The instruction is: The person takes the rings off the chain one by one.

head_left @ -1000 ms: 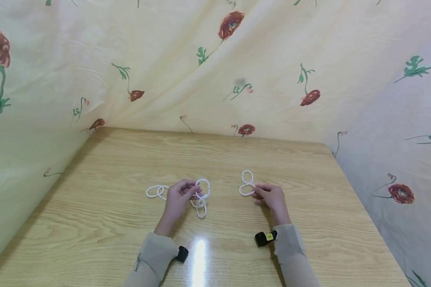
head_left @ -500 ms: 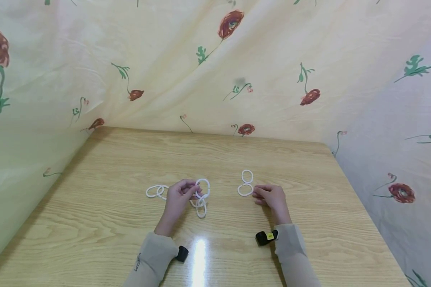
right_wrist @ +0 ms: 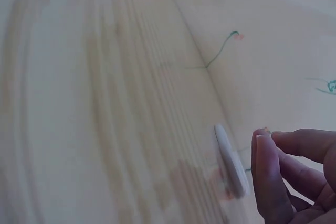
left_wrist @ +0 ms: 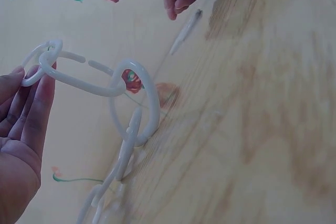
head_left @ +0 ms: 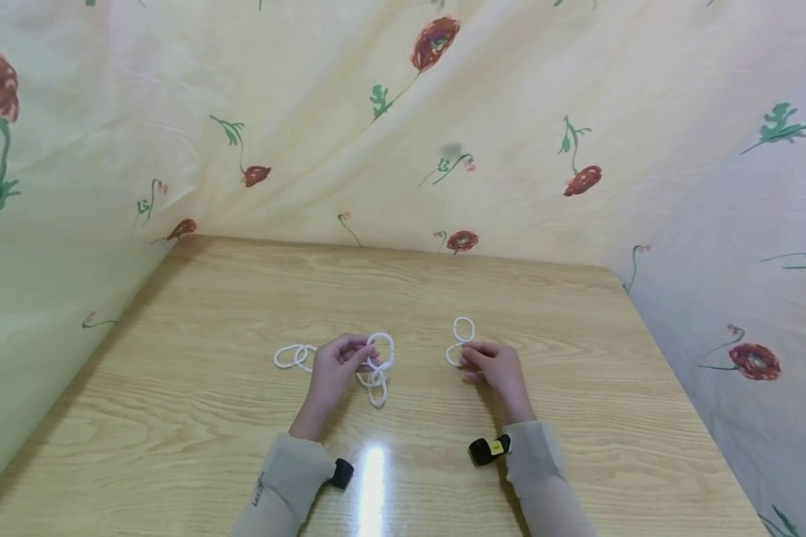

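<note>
White plastic chain links are on the wooden table. My left hand [head_left: 336, 365] pinches the end link of a white chain [left_wrist: 79, 81] between thumb and fingers. In the left wrist view the chain runs from the raised link down to the table. A loose white link [head_left: 463, 319] lies to the right, with a second link [head_left: 448, 356] just nearer. My right hand [head_left: 500, 373] hovers over the nearer link and partly covers it in the head view. In the right wrist view, thumb and fingertips [right_wrist: 265, 150] come close together with nothing seen between them, apart from the links [right_wrist: 231, 163].
The light wooden table [head_left: 578, 462] extends around both hands. A flowered cloth [head_left: 309, 149] hangs behind it and at the sides. The chain's far end [head_left: 277, 359] lies left of my left hand. Black wrist cameras [head_left: 486, 450] sit near both cuffs.
My right hand lets go of the nearer loose link, which settles flat, then shifts left above it. The left hand and its chain stay in place.
</note>
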`<state>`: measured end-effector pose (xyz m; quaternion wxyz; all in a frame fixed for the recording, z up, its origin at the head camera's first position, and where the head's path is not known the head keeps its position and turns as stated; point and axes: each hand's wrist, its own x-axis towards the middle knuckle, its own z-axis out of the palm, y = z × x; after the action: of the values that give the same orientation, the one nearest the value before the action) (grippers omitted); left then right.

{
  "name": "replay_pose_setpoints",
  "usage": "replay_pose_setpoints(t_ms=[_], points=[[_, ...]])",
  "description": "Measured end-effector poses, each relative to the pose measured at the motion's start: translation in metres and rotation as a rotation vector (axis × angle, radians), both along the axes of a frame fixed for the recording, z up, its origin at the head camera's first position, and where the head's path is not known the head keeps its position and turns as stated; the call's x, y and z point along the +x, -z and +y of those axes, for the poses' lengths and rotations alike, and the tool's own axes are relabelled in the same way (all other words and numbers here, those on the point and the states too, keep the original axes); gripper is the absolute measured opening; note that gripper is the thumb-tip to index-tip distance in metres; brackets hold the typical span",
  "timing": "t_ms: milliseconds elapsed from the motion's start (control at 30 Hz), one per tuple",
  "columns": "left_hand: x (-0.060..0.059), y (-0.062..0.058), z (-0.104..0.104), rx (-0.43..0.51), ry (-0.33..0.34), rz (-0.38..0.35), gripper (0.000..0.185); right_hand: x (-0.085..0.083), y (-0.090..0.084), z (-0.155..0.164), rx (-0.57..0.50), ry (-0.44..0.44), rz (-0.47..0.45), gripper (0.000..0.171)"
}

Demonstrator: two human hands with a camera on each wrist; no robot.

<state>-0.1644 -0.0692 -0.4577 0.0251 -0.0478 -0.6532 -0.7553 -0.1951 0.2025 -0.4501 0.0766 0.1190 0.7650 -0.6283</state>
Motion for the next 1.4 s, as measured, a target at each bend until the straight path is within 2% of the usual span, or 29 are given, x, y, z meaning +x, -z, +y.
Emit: replay_pose_setpoints(t_ms=[233,667,933,1133,1300,1400], points=[[-0.002,-0.002,0.001,0.011,0.01,0.009,0.019,0.001,-0.007,-0.013,0.038,-0.045,0.044,0.03],[-0.002,-0.004,0.002,0.021,0.026,0.031,0.018,0.01,-0.02,-0.044,-0.03,-0.158,0.093,0.028],[-0.001,-0.004,0.004,-0.067,0.055,0.023,0.018,0.022,-0.023,-0.066,-0.004,-0.258,0.181,0.029],[0.003,-0.006,0.005,-0.2,0.121,0.042,0.021,0.033,-0.026,-0.079,0.06,-0.258,0.274,0.02],[0.006,-0.009,0.005,-0.195,0.167,0.053,0.024,0.041,-0.032,-0.083,0.082,-0.238,0.318,0.016],[0.007,-0.011,0.004,-0.186,0.188,0.036,0.024,0.045,-0.035,-0.084,0.085,-0.229,0.325,0.015]])
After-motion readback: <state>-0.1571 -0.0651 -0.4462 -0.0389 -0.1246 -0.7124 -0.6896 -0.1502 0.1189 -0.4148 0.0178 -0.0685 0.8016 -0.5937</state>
